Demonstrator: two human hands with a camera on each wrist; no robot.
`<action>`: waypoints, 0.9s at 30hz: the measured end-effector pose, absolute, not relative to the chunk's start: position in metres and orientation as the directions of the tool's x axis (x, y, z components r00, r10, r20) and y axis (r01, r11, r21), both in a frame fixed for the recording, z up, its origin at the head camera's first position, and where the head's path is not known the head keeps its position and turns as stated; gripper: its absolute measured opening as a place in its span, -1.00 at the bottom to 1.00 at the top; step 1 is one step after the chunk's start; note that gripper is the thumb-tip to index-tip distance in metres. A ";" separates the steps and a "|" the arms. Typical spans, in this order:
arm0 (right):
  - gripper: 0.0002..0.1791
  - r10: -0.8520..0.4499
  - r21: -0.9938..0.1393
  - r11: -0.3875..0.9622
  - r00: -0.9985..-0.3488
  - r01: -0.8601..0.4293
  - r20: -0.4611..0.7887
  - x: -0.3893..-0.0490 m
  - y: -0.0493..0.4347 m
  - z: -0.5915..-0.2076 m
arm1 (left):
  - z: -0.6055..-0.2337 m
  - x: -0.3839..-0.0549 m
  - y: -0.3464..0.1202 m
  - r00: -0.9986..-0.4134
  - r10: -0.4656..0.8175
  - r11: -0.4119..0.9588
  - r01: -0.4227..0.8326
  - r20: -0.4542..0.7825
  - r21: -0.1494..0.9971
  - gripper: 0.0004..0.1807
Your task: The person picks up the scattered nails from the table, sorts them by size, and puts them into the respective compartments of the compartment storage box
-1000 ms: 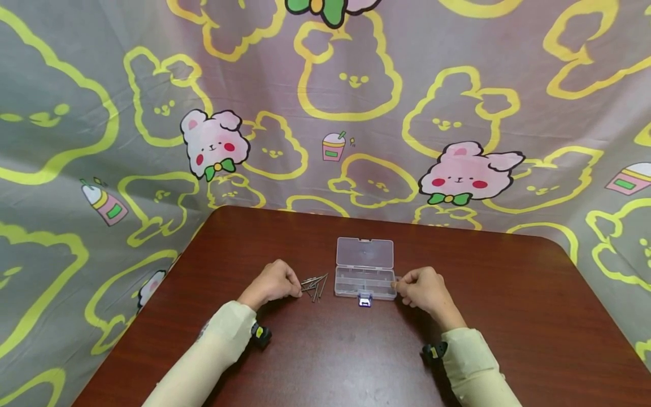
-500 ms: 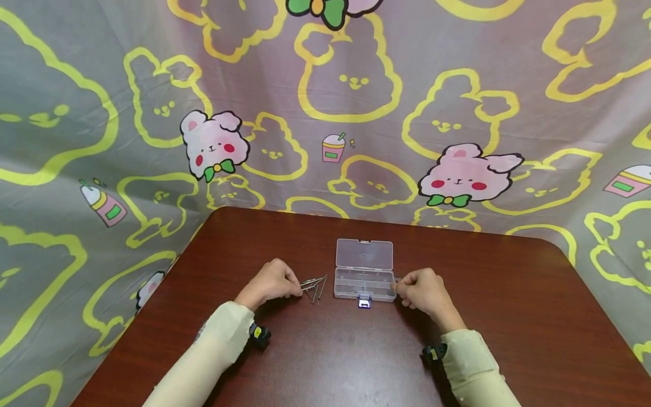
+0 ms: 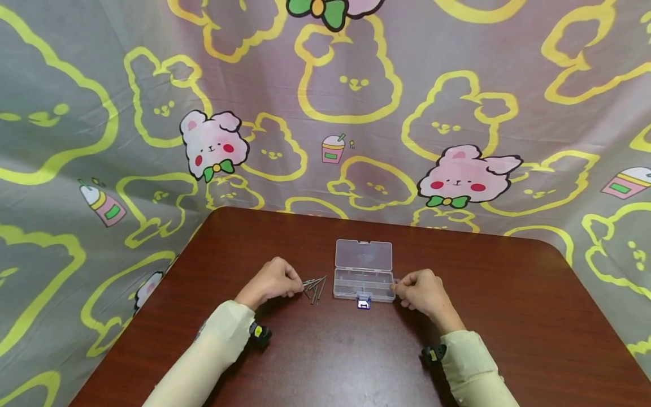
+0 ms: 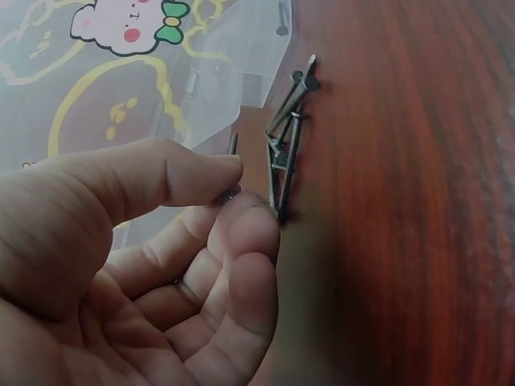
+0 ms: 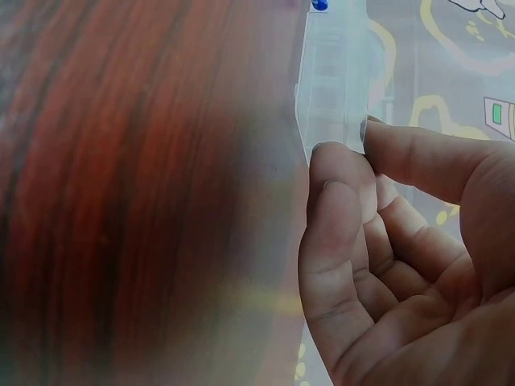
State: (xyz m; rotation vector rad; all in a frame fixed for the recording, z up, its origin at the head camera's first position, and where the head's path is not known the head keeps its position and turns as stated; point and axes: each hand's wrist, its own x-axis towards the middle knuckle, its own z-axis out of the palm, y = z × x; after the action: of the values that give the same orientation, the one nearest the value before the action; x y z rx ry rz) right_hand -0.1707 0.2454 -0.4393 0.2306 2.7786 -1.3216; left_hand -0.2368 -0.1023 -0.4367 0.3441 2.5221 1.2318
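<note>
My left hand (image 3: 275, 278) pinches a nail (image 4: 233, 145) between thumb and index fingertip, its shank poking up past the thumb in the left wrist view. Beside those fingertips lies a loose pile of grey nails (image 3: 317, 288), crossing one another on the table. To the right of the pile stands a clear plastic compartment box (image 3: 364, 285), its lid (image 3: 363, 255) flipped back and its blue-edged latch (image 3: 363, 303) hanging at the front. With thumb and fingers, my right hand (image 3: 424, 289) grips the box's right end. A nail (image 4: 282, 18) shows inside the box in the left wrist view.
The brown wooden table (image 3: 325, 362) carries everything. Behind it and along the left hangs a grey curtain (image 3: 285, 68) with yellow bear outlines. A black wrist camera (image 3: 260, 334) sits at the left cuff, another wrist camera (image 3: 433, 354) at the right.
The left fingertips have shifted very slightly at the edge of the nail pile. The right hand keeps its hold on the box, which stays in place with its lid open.
</note>
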 end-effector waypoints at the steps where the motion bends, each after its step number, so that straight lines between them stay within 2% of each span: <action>1: -0.80 0.110 -0.766 0.623 -0.987 0.158 -0.114 -0.171 0.245 -0.439 | -0.436 -0.237 -0.102 -0.921 0.349 0.598 0.079 -0.170 0.798 -0.91; 27: -0.82 0.110 -0.779 0.607 -0.988 0.156 -0.112 -0.170 0.245 -0.439 | -0.431 -0.234 -0.076 -0.892 0.429 0.537 0.121 -0.146 0.835 -0.90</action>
State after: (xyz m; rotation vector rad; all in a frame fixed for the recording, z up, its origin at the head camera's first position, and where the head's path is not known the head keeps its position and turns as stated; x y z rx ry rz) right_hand -0.1699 0.2450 -0.4390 0.2290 2.7684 -1.3496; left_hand -0.2341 -0.0762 -0.4311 0.4545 2.4448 1.2902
